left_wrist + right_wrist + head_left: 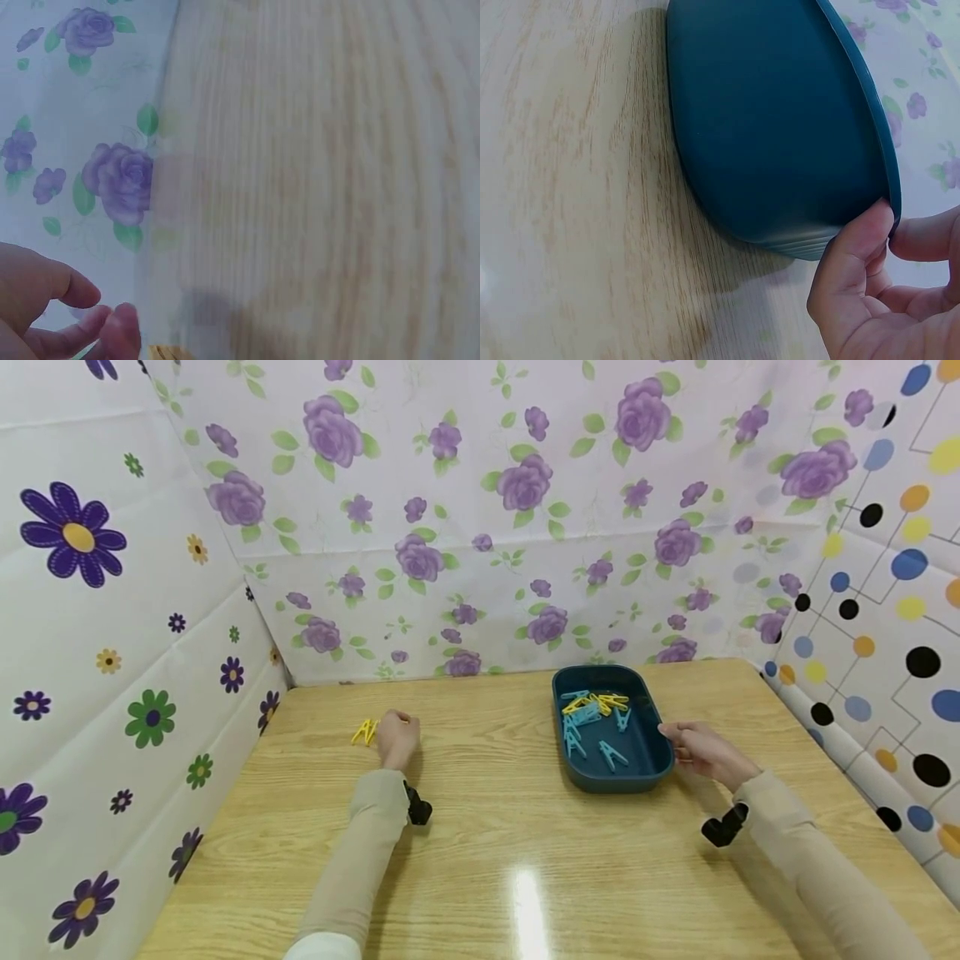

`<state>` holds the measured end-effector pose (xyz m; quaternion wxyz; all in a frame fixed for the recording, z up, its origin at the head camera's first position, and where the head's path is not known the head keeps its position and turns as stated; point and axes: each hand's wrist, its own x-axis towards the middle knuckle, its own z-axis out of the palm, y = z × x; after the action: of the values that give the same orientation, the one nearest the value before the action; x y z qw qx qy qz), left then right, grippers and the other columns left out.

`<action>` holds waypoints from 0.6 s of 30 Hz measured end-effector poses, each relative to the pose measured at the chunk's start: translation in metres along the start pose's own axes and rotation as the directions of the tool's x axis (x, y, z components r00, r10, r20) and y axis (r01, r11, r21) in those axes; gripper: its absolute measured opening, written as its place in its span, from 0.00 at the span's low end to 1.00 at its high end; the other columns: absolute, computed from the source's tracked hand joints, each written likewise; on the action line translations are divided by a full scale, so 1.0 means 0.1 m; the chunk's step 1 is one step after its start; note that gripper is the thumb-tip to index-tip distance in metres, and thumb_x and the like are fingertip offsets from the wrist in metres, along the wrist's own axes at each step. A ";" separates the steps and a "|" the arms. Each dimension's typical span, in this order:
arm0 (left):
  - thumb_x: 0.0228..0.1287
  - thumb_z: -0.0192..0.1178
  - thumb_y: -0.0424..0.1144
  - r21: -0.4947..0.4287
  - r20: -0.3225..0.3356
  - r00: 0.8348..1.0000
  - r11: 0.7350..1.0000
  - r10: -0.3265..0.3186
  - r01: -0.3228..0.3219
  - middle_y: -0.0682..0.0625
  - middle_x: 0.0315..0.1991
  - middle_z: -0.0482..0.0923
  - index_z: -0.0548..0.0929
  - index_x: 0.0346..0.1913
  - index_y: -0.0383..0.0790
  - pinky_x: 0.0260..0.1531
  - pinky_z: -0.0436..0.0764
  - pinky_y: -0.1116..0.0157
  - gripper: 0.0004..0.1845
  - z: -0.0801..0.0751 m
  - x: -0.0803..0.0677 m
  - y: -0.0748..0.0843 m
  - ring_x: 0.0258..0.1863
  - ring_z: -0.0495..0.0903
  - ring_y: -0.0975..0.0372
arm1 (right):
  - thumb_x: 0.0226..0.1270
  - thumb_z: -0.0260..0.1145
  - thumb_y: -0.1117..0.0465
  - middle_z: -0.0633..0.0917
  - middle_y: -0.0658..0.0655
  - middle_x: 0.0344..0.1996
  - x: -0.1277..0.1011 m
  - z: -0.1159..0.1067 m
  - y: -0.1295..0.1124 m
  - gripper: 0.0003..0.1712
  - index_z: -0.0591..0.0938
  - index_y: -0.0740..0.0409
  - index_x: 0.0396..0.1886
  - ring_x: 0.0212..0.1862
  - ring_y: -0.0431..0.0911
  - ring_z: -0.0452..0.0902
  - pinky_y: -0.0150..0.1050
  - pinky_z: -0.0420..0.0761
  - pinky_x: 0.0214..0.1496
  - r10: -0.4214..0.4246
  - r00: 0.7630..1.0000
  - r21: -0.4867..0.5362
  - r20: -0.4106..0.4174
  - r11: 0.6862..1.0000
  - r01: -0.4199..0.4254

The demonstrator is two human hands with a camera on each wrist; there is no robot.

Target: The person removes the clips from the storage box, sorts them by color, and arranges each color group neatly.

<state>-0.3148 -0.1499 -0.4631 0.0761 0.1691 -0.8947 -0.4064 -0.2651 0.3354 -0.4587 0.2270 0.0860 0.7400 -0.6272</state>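
At the left of the table, my left hand (397,739) is just beside some yellow clothespins (365,732). In the left wrist view its fingers (75,292) are loosely bent with a gap at the thumb, and nothing shows between them. A bit of yellow (171,352) peeks in at the bottom edge there. My right hand (707,752) pinches the right rim of a dark blue plastic basket (618,782), thumb and fingers on either side of the wall. Inside the basket lie several blue clothespins (612,755) and yellow clothespins (597,702).
The wooden table (480,827) meets a flowered cloth wall (480,527) at the back. Printed cloth also hangs at the left and right sides. A black strap device (417,806) sits on the left wrist, another one (725,827) on the right.
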 end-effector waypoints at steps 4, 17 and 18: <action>0.70 0.50 0.38 -0.003 0.068 0.997 0.999 0.045 -0.045 0.37 0.47 0.80 0.78 0.50 0.32 0.42 0.77 0.55 0.14 0.01 -0.01 0.07 0.43 0.78 0.48 | 0.77 0.49 0.48 0.79 0.43 0.29 0.01 -0.01 0.00 0.32 0.59 0.68 0.68 0.29 0.34 0.75 0.32 0.78 0.39 -0.002 1.000 0.005 -0.001 1.000 0.002; 0.71 0.50 0.39 -0.108 0.267 0.951 0.985 0.158 -0.133 0.36 0.45 0.83 0.80 0.54 0.32 0.40 0.82 0.58 0.18 0.11 -0.06 0.27 0.42 0.84 0.47 | 0.77 0.49 0.49 0.80 0.43 0.30 0.00 0.00 0.00 0.35 0.56 0.68 0.71 0.31 0.34 0.76 0.32 0.78 0.39 0.008 1.000 -0.001 -0.007 1.000 -0.008; 0.72 0.49 0.39 -0.127 0.285 0.945 0.983 0.163 -0.132 0.36 0.46 0.82 0.79 0.55 0.31 0.40 0.82 0.58 0.18 0.13 -0.07 0.29 0.43 0.84 0.47 | 0.77 0.50 0.48 0.80 0.43 0.30 0.00 0.00 0.00 0.35 0.56 0.68 0.71 0.31 0.34 0.76 0.32 0.78 0.39 0.009 1.000 -0.001 -0.010 1.000 -0.009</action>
<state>-0.3189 -0.1210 -0.4501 -0.0187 0.0349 -0.8834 -0.4670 -0.2656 0.3357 -0.4589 0.2263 0.0921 0.7411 -0.6253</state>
